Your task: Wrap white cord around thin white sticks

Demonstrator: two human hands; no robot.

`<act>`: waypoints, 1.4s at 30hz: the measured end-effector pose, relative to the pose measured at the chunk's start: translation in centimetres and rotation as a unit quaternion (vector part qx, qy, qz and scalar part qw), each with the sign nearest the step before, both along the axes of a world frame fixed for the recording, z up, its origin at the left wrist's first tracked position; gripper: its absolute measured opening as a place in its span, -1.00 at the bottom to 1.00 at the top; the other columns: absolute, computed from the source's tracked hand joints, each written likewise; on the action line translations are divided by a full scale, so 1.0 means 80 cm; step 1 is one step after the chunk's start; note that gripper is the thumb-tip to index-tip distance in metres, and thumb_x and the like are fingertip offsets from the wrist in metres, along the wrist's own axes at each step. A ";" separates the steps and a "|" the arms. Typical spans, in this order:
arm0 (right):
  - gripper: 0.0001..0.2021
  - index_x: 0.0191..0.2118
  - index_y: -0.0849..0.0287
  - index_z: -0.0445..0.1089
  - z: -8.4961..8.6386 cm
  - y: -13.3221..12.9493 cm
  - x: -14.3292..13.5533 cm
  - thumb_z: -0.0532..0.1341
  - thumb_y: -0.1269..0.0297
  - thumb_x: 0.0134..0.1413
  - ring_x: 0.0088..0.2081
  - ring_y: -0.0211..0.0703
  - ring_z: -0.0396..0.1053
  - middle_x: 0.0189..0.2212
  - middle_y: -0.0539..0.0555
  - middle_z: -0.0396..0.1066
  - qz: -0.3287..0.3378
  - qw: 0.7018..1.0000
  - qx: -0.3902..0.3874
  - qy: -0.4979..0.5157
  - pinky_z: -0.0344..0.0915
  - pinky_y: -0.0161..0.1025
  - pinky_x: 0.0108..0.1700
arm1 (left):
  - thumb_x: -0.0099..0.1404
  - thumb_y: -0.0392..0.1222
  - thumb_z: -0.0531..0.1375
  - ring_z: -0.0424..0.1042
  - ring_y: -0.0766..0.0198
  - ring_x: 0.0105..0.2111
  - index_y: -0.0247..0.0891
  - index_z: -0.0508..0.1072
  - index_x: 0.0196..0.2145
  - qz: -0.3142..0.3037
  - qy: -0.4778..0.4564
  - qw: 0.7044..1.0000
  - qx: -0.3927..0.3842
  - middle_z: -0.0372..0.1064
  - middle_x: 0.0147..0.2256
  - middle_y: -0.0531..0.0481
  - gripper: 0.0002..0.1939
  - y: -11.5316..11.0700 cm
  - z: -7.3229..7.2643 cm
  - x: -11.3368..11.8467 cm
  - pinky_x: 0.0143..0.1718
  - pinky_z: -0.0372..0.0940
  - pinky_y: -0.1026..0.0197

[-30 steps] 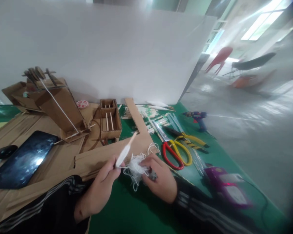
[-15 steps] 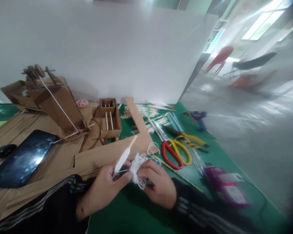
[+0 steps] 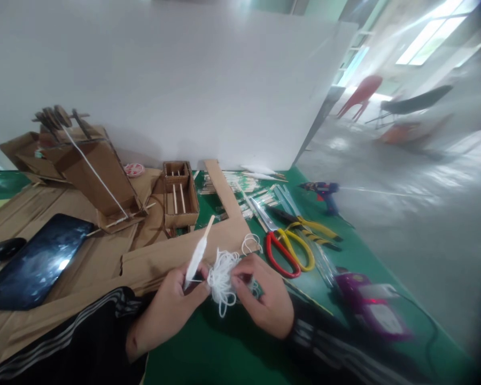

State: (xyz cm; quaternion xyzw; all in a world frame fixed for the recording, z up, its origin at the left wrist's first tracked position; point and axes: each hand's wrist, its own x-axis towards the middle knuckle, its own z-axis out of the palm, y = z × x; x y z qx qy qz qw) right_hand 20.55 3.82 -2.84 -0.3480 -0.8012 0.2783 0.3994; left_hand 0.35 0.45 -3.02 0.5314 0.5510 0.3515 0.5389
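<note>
My left hand point(image 3: 176, 299) is closed around a thin wooden stick wound with white string point(image 3: 196, 260), which tilts up to the right. A strand runs from it to a loose, looped bundle of white string point(image 3: 223, 279) between my hands. My left thumb and finger press at the bundle's left side. My right hand point(image 3: 266, 294) pinches at the bundle's right side, thumb and forefinger together on its strands. A few loops stick out past the right fingers over a cardboard strip point(image 3: 184, 247).
Red-and-yellow scissors point(image 3: 282, 254), pliers point(image 3: 316, 229) and a glue gun point(image 3: 324, 195) lie to the right, near a purple power strip point(image 3: 371, 305). Left are a cardboard model point(image 3: 100, 176), a small cardboard box point(image 3: 180, 198) and a dark tablet point(image 3: 40, 262). Skewers lie behind.
The wound stick has shifted slightly left and down with my left hand. My right hand has moved a little right, its thumb now showing, and the string bundle is more exposed.
</note>
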 end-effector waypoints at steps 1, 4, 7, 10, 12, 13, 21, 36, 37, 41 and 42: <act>-0.92 -0.28 0.16 0.35 0.000 0.001 0.000 0.15 0.45 0.12 -0.34 -0.18 0.33 -0.39 0.07 0.35 -0.001 1.000 -0.004 -0.006 0.32 -0.23 -0.29 | 0.21 -0.25 0.13 0.15 0.36 -0.49 -0.25 0.34 -0.33 -0.001 0.003 1.000 -0.002 0.20 -0.49 0.12 -0.95 0.000 0.001 0.000 -0.44 0.15 0.34; -0.92 -0.27 0.16 0.35 -0.001 0.001 -0.001 0.14 0.43 0.12 -0.35 -0.17 0.33 -0.40 0.07 0.35 0.000 1.000 -0.009 -0.024 0.31 -0.22 -0.29 | 0.21 -0.24 0.12 0.12 0.37 -0.52 -0.24 0.33 -0.33 0.000 0.010 1.000 -0.010 0.17 -0.52 0.14 -0.95 -0.001 0.002 0.001 -0.47 0.13 0.35; -0.90 -0.24 0.16 0.35 -0.001 0.001 0.000 0.14 0.42 0.11 -0.36 -0.17 0.33 -0.40 0.07 0.37 0.013 0.999 -0.013 -0.035 0.32 -0.22 -0.28 | 0.21 -0.24 0.12 0.11 0.37 -0.53 -0.25 0.34 -0.34 -0.005 0.009 1.000 0.000 0.17 -0.53 0.14 -0.95 -0.002 0.002 0.002 -0.47 0.12 0.35; -0.86 -0.20 0.16 0.37 -0.001 0.000 0.001 0.13 0.43 0.12 -0.36 -0.17 0.34 -0.39 0.08 0.39 0.032 0.999 -0.027 -0.034 0.31 -0.23 -0.29 | 0.21 -0.25 0.13 0.11 0.37 -0.53 -0.25 0.33 -0.35 -0.008 0.010 1.000 0.008 0.17 -0.53 0.15 -0.96 -0.002 0.002 0.002 -0.48 0.11 0.35; -0.84 -0.21 0.16 0.39 0.000 0.000 0.000 0.09 0.43 0.15 -0.36 -0.18 0.35 -0.38 0.09 0.41 0.040 0.998 -0.044 -0.022 0.31 -0.25 -0.30 | 0.22 -0.26 0.13 0.11 0.38 -0.53 -0.24 0.33 -0.34 -0.007 0.012 1.000 0.007 0.17 -0.53 0.15 -0.97 -0.003 0.002 0.002 -0.49 0.10 0.36; -0.83 -0.22 0.16 0.40 0.000 0.000 0.000 0.07 0.43 0.17 -0.36 -0.18 0.36 -0.38 0.09 0.41 0.040 0.998 -0.055 -0.017 0.31 -0.26 -0.30 | 0.22 -0.25 0.13 0.11 0.38 -0.53 -0.24 0.33 -0.34 -0.007 0.012 1.000 0.006 0.17 -0.53 0.15 -0.97 -0.003 0.002 0.002 -0.49 0.10 0.36; -0.90 -0.26 0.21 0.41 0.008 0.003 -0.008 0.16 0.33 0.15 -0.49 -0.28 0.31 -0.47 0.01 0.42 0.045 0.974 -0.214 -0.055 0.26 -0.34 -0.43 | 0.25 -0.23 0.13 0.12 0.40 -0.53 -0.25 0.32 -0.35 -0.012 -0.009 1.000 0.005 0.23 -0.52 0.15 -0.95 -0.005 0.004 0.005 -0.51 0.08 0.38; -0.82 -0.30 0.19 0.30 0.002 0.010 0.002 0.09 0.20 0.25 -0.47 -0.28 0.27 -0.48 -0.01 0.33 0.015 0.971 -0.238 0.020 0.26 -0.33 -0.42 | 0.19 -0.27 0.11 0.18 0.35 -0.50 -0.24 0.33 -0.36 0.018 0.018 1.000 0.006 0.24 -0.49 0.12 -0.97 -0.002 0.005 0.004 -0.43 0.17 0.34; -0.80 -0.31 0.19 0.29 0.003 0.012 0.001 0.08 0.18 0.26 -0.47 -0.28 0.27 -0.49 -0.02 0.32 0.011 0.969 -0.245 0.029 0.27 -0.33 -0.42 | 0.19 -0.27 0.11 0.17 0.35 -0.50 -0.24 0.33 -0.36 0.021 0.017 1.000 0.004 0.24 -0.50 0.12 -0.97 -0.002 0.004 0.004 -0.44 0.17 0.34; -0.77 -0.32 0.16 0.24 0.011 0.015 0.001 0.02 0.15 0.30 -0.53 -0.29 0.22 -0.52 -0.04 0.28 -0.024 0.974 -0.222 0.041 0.23 -0.32 -0.49 | 0.20 -0.25 0.10 0.18 0.34 -0.50 -0.23 0.32 -0.35 0.025 0.017 1.000 0.004 0.23 -0.50 0.12 -0.96 -0.003 0.004 0.004 -0.42 0.17 0.33; -0.78 -0.32 0.14 0.23 0.017 0.015 0.005 0.01 0.15 0.30 -0.54 -0.29 0.22 -0.53 -0.04 0.29 -0.040 0.979 -0.198 0.039 0.23 -0.31 -0.50 | 0.20 -0.25 0.10 0.18 0.33 -0.49 -0.23 0.32 -0.35 0.026 0.015 1.000 0.003 0.22 -0.49 0.12 -0.96 -0.003 0.004 0.004 -0.42 0.17 0.32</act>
